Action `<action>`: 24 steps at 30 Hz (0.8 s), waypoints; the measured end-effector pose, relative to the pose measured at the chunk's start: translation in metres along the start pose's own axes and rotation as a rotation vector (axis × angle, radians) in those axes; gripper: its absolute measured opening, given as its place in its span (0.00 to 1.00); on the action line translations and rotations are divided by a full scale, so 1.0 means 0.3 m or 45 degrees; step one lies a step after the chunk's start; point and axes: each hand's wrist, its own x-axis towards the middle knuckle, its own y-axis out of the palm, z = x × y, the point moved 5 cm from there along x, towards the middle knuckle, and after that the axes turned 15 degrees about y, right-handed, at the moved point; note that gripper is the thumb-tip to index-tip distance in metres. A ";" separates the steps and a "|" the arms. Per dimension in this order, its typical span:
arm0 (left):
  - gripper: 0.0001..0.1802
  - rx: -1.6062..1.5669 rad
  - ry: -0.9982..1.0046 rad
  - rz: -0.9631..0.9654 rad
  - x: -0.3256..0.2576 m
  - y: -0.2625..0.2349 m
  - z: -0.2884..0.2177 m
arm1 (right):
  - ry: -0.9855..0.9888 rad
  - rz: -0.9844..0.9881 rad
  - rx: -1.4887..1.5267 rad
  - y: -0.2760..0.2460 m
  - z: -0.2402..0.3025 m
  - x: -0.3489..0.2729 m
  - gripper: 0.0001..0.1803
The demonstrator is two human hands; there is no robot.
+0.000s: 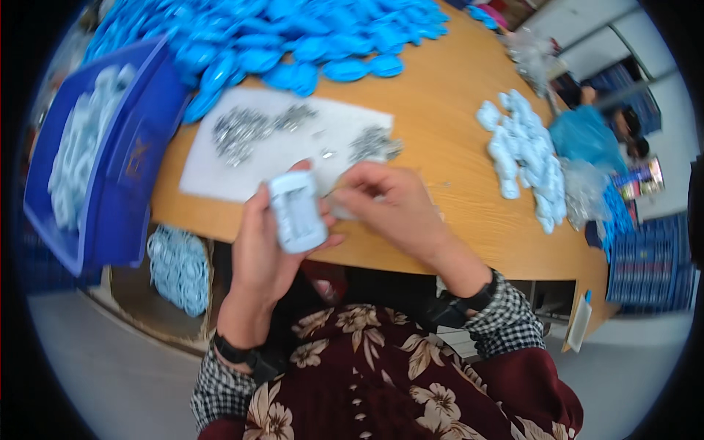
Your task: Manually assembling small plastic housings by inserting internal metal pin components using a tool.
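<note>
A light blue plastic casing with rounded ends, a narrower middle and several dark slots lies in my left hand, whose fingers are wrapped round it. Just right of it is my right hand, fingertips pinched together; what they hold, if anything, is blurred and too small to name. Beyond both hands, a white foam-like sheet lies on the table. On it are a larger pile of small shiny metal pieces at left and a smaller metal pile at right.
Bright blue oval plastic parts are heaped at the far side of the wooden table. A blue crate of pale parts stands left, above a cardboard box. Light blue casings and clear bags lie right.
</note>
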 end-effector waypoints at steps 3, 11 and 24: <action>0.35 -0.053 -0.068 0.036 0.004 -0.009 0.029 | 0.001 -0.109 0.008 -0.026 -0.023 -0.020 0.06; 0.34 -0.087 -0.120 0.132 -0.011 -0.012 0.041 | -0.206 -0.171 -0.274 -0.004 0.025 -0.035 0.06; 0.32 0.177 -0.229 0.078 -0.023 -0.013 0.061 | -0.560 -0.403 -1.209 0.063 0.079 -0.040 0.05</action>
